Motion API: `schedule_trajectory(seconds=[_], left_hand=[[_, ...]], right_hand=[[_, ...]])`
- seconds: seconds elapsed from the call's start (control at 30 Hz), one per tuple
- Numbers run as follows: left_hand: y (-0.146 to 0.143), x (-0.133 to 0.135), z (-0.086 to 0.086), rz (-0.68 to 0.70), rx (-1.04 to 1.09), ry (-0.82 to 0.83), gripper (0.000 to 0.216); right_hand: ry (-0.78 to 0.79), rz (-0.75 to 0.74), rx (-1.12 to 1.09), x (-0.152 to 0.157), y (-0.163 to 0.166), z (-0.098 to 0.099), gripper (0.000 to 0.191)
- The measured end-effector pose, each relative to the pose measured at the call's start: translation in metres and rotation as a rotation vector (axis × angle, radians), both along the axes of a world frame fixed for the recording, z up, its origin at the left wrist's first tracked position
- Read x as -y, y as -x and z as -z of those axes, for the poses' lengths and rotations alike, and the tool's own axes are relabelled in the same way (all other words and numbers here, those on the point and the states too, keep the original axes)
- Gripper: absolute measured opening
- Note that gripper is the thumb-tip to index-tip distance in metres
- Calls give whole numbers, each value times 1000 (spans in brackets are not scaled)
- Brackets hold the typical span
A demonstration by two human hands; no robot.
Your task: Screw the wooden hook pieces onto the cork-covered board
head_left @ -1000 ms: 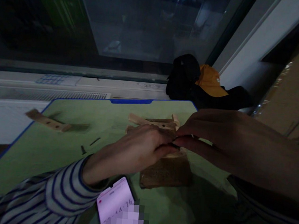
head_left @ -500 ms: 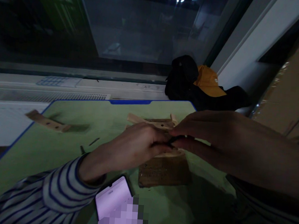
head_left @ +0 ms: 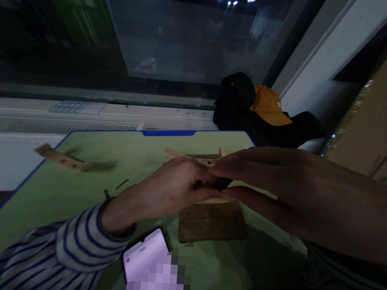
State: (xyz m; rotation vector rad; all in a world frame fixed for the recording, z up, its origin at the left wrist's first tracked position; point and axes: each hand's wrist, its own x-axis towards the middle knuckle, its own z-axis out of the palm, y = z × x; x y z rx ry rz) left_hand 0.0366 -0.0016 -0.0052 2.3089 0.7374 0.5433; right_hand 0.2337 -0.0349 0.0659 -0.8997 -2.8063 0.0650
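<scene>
My left hand (head_left: pixel 180 188) is closed in a pinch over a light wooden assembly, its fingertips at a small dark piece (head_left: pixel 223 183). From the right, the fingertips and thumb of my right hand (head_left: pixel 270 183) close round that same dark piece; its kind is too dim to make out. Beneath them lies a brown wooden block (head_left: pixel 212 223). Behind my fingers, a pale wooden slat with a hole (head_left: pixel 208 162) shows in part. My hands hide the middle of the assembly.
A curved wooden piece with two holes (head_left: pixel 63 159) lies at the table's left edge. Two small dark pins (head_left: pixel 122 184) rest near my left wrist. A lit phone (head_left: pixel 148 254) lies in front. Black and orange caps (head_left: pixel 269 106) sit by the window, beside a cardboard box (head_left: pixel 371 104).
My right fingertips have shifted slightly left and spread a little, so more of the dark piece shows. My left hand has stayed nearly in place.
</scene>
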Motion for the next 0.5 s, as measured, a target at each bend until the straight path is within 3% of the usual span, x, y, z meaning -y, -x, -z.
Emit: schedule_trajectory(seconds=[0.07, 0.17, 0.37, 0.5], left_hand=[[0, -1, 0, 37, 12, -14, 13], [2, -1, 0, 60, -10, -21, 15], [1, 1, -2, 79, -39, 16, 19], [-1, 1, -1, -10, -23, -65, 14]], right_hand=[[3, -10, 7, 0, -1, -1, 22], [-2, 110, 56, -1, 0, -1, 7], [-16, 179, 65, -3, 6, 3, 4], [10, 198, 87, -3, 6, 3, 16]])
